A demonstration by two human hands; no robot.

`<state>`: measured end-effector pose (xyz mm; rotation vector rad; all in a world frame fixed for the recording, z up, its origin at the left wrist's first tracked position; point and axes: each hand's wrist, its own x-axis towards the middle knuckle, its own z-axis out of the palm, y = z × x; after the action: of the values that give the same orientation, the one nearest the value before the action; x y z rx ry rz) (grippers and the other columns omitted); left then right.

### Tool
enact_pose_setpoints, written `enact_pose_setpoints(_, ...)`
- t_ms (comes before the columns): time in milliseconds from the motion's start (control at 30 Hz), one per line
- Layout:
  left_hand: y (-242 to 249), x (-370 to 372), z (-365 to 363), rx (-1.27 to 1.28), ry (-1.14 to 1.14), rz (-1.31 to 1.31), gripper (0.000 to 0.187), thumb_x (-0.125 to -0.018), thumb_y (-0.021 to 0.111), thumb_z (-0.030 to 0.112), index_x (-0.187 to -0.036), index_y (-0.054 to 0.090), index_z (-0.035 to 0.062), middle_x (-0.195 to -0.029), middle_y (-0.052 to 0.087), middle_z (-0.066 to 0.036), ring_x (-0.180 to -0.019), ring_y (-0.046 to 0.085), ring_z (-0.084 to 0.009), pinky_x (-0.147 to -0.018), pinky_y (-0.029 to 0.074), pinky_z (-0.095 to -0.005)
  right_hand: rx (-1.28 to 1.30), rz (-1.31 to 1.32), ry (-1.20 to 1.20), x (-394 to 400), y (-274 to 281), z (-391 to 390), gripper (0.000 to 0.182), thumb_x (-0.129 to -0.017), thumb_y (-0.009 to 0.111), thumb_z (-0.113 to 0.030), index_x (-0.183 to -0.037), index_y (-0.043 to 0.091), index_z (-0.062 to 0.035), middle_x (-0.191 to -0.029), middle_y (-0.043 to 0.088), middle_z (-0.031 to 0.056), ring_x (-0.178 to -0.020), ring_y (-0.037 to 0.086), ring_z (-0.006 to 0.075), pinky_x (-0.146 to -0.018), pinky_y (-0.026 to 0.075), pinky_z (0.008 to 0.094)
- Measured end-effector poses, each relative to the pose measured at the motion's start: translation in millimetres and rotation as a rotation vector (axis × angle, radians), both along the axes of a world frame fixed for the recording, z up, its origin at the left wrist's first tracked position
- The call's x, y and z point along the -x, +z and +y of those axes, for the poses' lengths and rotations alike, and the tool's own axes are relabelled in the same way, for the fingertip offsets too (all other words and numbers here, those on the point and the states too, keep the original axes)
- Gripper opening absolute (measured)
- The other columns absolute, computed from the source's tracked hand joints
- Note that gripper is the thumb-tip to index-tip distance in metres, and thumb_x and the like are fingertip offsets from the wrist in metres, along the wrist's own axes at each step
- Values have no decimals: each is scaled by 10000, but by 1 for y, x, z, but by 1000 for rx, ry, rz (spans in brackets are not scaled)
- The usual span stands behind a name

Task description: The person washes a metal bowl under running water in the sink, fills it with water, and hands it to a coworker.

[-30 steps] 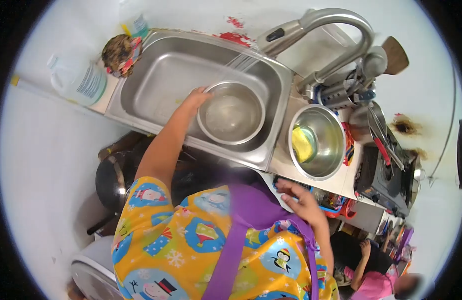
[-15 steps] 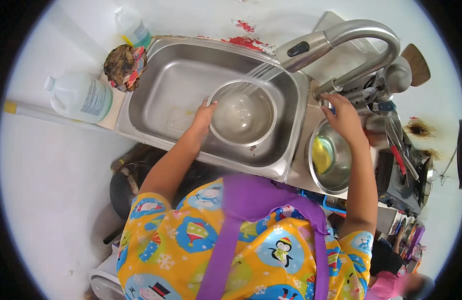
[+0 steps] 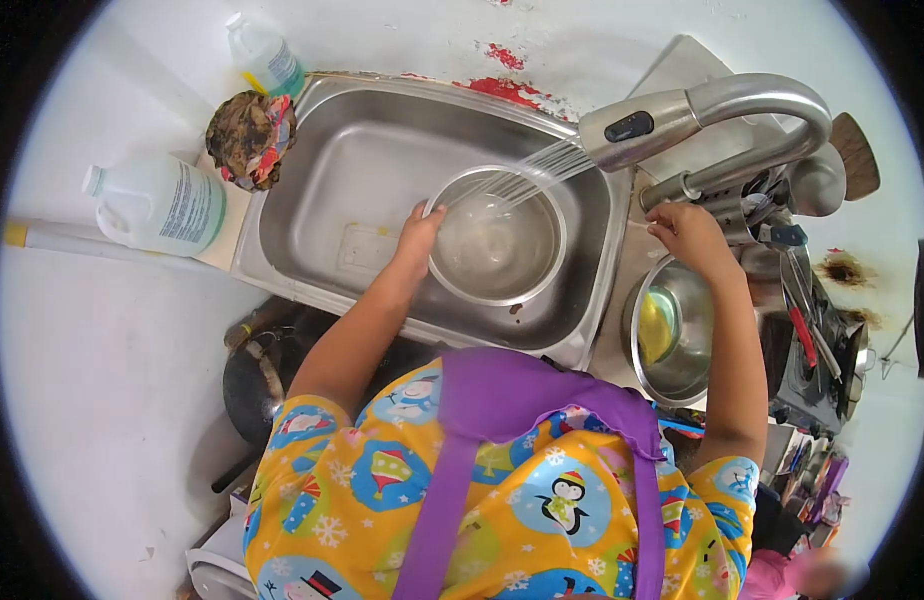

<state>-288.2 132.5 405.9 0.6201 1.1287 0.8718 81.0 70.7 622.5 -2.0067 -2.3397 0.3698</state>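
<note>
In the sink sits a round metal bowl (image 3: pixel 497 250) holding water, and a spray from the faucet head (image 3: pixel 632 130) falls into it. My left hand (image 3: pixel 419 240) grips the bowl's left rim, thumb over the edge. My right hand (image 3: pixel 690 238) is just below the faucet's base (image 3: pixel 672 190), its fingers curled in and the thumb close to the fingertips. I see nothing between them. Under my right forearm, on the counter, is a second metal bowl (image 3: pixel 687 360) with something yellow-green (image 3: pixel 658 327) inside.
The steel sink (image 3: pixel 362 165) surrounds the bowl. Two plastic jugs, one large (image 3: pixel 167 205) and one smaller (image 3: pixel 265 60), stand at the left beside a dark crumpled bundle (image 3: pixel 247 140). A utensil holder (image 3: pixel 727 212) and a stove (image 3: pixel 822 355) are on the right.
My right hand has drawn back from the faucet's base, its thumb and fingers closer together. My left hand stays on the bowl's rim. Water still runs, in a broader-looking spray. The view has shifted slightly.
</note>
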Motion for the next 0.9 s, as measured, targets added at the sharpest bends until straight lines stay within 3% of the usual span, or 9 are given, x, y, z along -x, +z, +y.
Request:
enact_pose_setpoints(33,4,0,-1,9,-18,-6,554,-954,564,256,-1407,373,0,-1310,529,-180,-1197,522,-269,-976,445,-398,1,2,7,0,-1,0,175,-809,665,-193,-908,690,-51,-849,669,178,-832,638,372,-742,495,454)
enact_pose_setpoints(633,18,-3,-5,17,18,52,511,-956,561,271,-1362,443,-15,-1280,556,-178,-1170,542,-273,-968,444,-393,-52,26,34,1,-5,-4,162,-806,670,-195,-890,691,-58,-841,670,162,-801,646,356,-728,503,450)
enact_pose_setpoints(733,22,-4,-5,-1,14,110,513,-954,563,273,-1357,444,-22,-1274,561,-175,-1167,544,-270,-971,441,-386,-122,36,72,-1,-10,-5,140,-798,694,-137,-888,688,-30,-813,665,148,-722,627,326,-675,488,401)
enact_pose_setpoints(900,23,-5,-5,14,26,105,469,-953,573,272,-1337,487,16,-1205,597,-140,-1079,590,-242,-921,482,-389,-62,11,51,-1,-8,-2,165,-809,671,-185,-908,689,-54,-850,671,165,-809,644,361,-725,504,445)
